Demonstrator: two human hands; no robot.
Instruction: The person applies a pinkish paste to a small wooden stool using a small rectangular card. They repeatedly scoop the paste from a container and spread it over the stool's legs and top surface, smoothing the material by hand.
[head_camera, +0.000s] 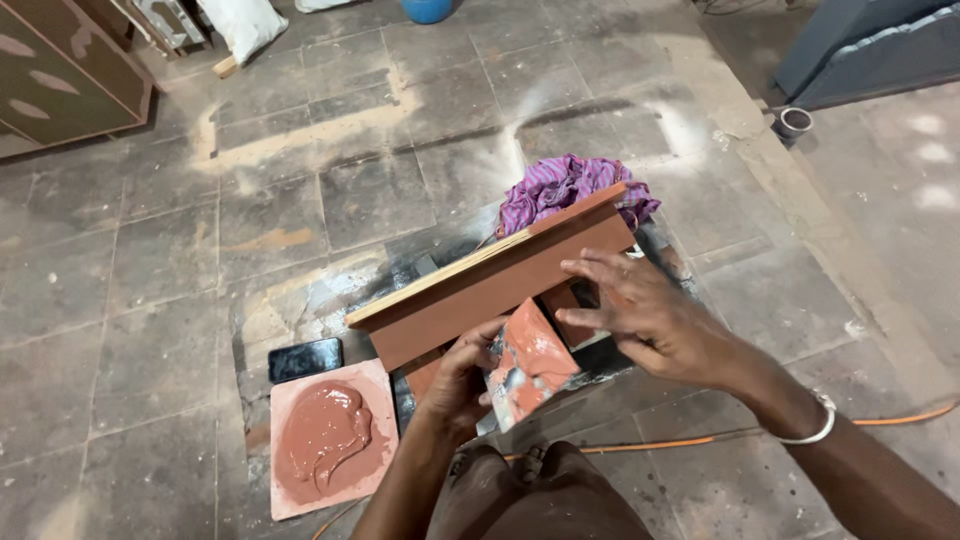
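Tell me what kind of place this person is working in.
Probably a carpentry or furniture workshop. On a dusty stone-tile floor, the right hand steadies a reddish-brown board, a tile of reddish putty lies nearby, and the left hand holds a smeared scraper.

Soft, even daylight fills the frame, brightest on the floor (600, 90) at upper middle. Shadows are faint, pooling under the board (500, 280) at centre. No glare. The right hand (640, 310) is slightly motion-blurred; edges bend a little.

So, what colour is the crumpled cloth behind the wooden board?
Purple with fine stripes, the cloth; head view.
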